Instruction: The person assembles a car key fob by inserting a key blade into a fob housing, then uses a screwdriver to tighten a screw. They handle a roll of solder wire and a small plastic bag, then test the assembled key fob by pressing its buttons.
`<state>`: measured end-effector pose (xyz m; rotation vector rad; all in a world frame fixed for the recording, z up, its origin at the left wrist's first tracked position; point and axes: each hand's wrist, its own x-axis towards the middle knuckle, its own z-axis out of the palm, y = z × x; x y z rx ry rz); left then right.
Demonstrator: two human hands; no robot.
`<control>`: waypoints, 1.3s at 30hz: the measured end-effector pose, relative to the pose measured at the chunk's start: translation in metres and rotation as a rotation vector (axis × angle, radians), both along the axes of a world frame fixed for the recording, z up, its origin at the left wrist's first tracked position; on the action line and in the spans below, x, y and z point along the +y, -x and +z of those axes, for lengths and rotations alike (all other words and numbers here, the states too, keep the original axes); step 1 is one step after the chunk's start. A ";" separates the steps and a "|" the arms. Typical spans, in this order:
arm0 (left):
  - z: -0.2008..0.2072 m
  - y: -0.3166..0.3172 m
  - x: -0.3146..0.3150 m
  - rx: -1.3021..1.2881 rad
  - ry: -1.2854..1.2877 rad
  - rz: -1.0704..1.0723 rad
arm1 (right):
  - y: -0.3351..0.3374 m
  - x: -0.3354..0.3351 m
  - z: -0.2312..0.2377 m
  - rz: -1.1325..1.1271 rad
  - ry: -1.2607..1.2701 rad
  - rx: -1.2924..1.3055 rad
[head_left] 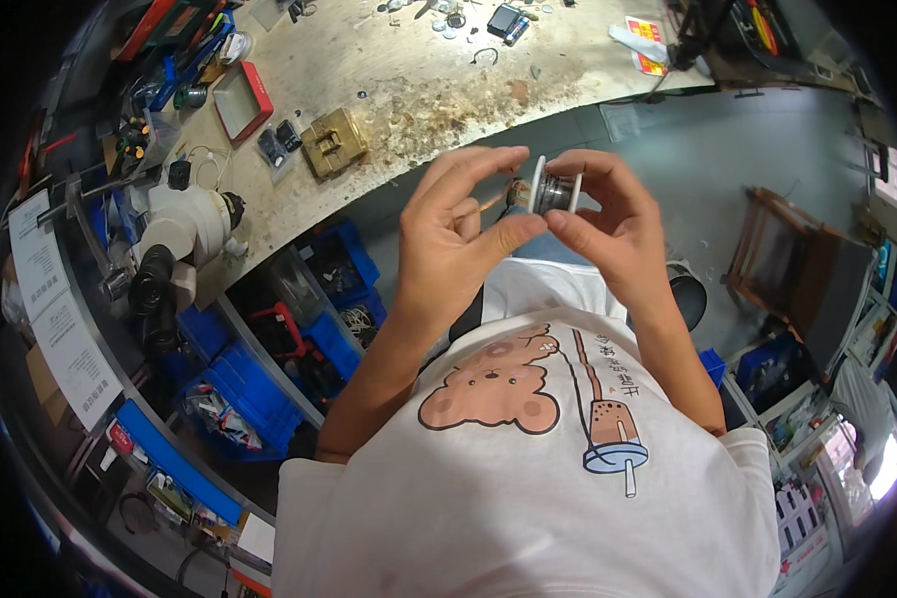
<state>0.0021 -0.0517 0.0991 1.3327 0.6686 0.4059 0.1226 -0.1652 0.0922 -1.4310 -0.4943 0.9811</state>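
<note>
Wire spool (556, 193) held in front of the bench edge, axle line running left to right.
Your right hand (616, 214) grips the spool with thumb and fingers; your left hand (458, 209) is curled at the left flange, but whether it grips cannot be told. The white flanges face left and right. Beyond lies a stained workbench (409, 130) bearing a brass-coloured block (334, 144); grey floor (713, 189) extends right.

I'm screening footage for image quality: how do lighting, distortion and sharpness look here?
In the head view, glare whites out a bright patch at lower right; the near edge of the workbench bends, and the picture's rim falls to black; the spool in the right hand shows no obvious motion blur.
</note>
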 end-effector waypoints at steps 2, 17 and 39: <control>0.005 -0.004 0.005 0.004 -0.154 0.013 | 0.001 0.000 0.005 0.039 0.038 -0.111; -0.004 -0.008 0.004 -0.184 -0.420 0.063 | 0.005 0.003 0.000 0.004 0.123 -0.068; -0.029 0.032 -0.037 -0.240 0.113 0.473 | 0.005 0.041 0.009 0.082 -0.106 0.624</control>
